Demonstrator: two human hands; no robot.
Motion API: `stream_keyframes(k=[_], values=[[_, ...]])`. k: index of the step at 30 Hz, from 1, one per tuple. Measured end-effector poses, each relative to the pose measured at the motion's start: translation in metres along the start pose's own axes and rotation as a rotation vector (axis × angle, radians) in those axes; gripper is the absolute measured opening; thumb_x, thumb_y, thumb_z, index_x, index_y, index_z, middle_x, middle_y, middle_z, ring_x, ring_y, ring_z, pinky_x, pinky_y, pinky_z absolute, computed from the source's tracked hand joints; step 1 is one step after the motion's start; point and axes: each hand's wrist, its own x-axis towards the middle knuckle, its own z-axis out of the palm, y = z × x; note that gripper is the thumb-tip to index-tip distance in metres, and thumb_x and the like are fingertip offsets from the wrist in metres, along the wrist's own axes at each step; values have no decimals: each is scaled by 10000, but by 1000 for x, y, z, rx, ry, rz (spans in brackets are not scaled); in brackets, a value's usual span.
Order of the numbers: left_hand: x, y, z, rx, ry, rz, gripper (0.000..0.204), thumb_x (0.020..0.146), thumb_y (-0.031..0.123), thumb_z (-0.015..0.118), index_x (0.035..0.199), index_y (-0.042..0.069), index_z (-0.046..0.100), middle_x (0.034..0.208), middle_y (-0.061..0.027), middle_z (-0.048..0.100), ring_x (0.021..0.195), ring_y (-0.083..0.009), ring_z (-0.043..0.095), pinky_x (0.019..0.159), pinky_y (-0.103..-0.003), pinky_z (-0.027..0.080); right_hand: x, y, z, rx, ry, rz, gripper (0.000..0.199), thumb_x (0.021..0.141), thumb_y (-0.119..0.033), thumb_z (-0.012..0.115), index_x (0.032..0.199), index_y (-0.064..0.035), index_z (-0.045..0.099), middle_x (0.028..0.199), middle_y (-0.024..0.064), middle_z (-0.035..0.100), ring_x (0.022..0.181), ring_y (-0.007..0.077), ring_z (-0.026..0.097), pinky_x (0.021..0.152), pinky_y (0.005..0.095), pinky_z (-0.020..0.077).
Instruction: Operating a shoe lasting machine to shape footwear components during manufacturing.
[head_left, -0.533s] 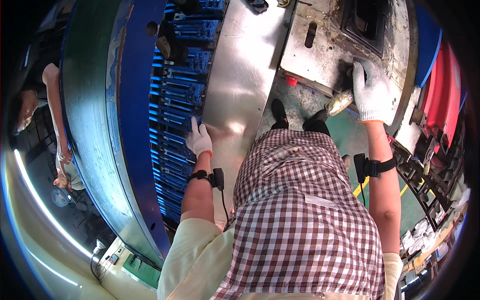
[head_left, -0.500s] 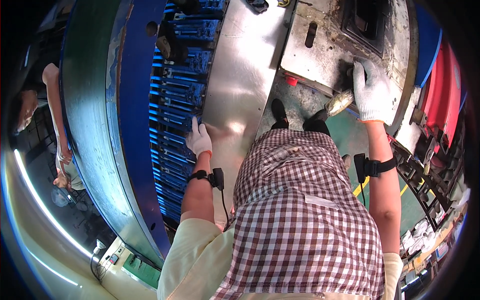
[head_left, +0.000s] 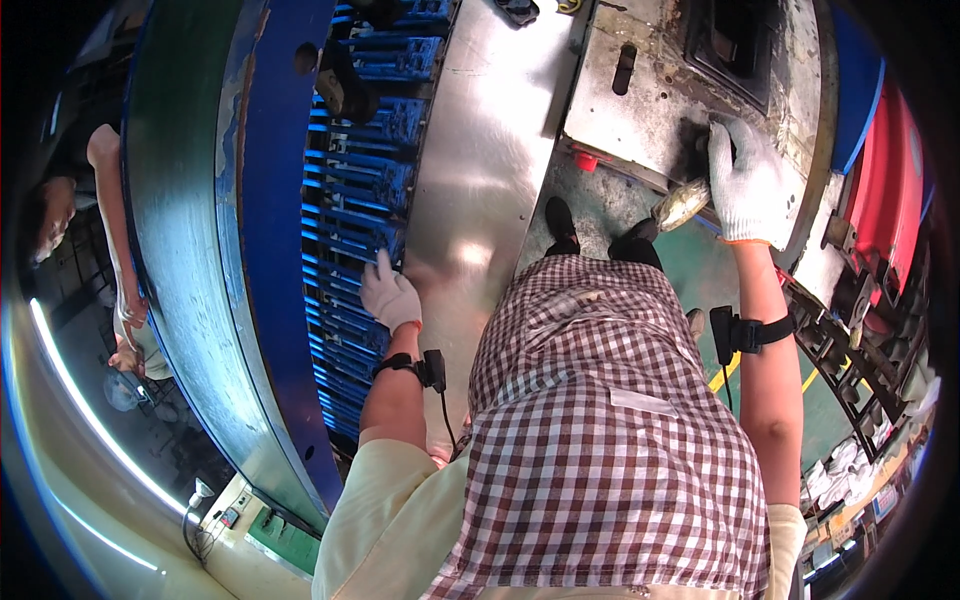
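My left hand [head_left: 390,294], in a white glove with an orange cuff, is over the blue slatted rack [head_left: 345,270]. Its fingers are apart and nothing shows in them. A bare metal plate [head_left: 470,190] runs along the rack's right side. On the right, my gloved right hand [head_left: 752,185] rests at the near edge of a stained metal worktop [head_left: 640,120]. The thumb stands away from the other fingers, with no held thing visible. A pale wrapped handle [head_left: 682,205] sticks out just left of this hand. My palms are hidden.
A long blue beam [head_left: 275,200] and a curved metal guard [head_left: 180,220] border the rack's left. Beyond them, another person's arm [head_left: 115,220] shows. A dark square frame [head_left: 738,45] stands on the worktop. Red panels [head_left: 890,190] and a dark rack [head_left: 845,360] are at right.
My left hand has drawn back toward me and slightly left over the slats, its fingers spreading. My right hand stays in place.
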Motion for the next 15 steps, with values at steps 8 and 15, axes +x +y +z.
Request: stream_keyframes(k=[8, 15], values=[[0, 9, 5, 78, 51, 226, 444, 817, 122, 606, 1261, 121, 619, 1303, -133, 598, 1214, -343, 544, 1030, -495, 427, 1, -3, -4, -26, -10, 12, 224, 947, -279, 605, 997, -104, 734, 963, 126, 717, 922, 343, 660, 835, 440, 515], [23, 25, 9, -19, -10, 14, 508, 804, 138, 622, 1311, 130, 589, 1298, -150, 616, 1233, -332, 550, 1051, -484, 422, 1, 0, -2, -8, -16, 7, 225, 962, -273, 611, 996, -82, 726, 980, 152, 715, 945, 361, 669, 832, 443, 516]])
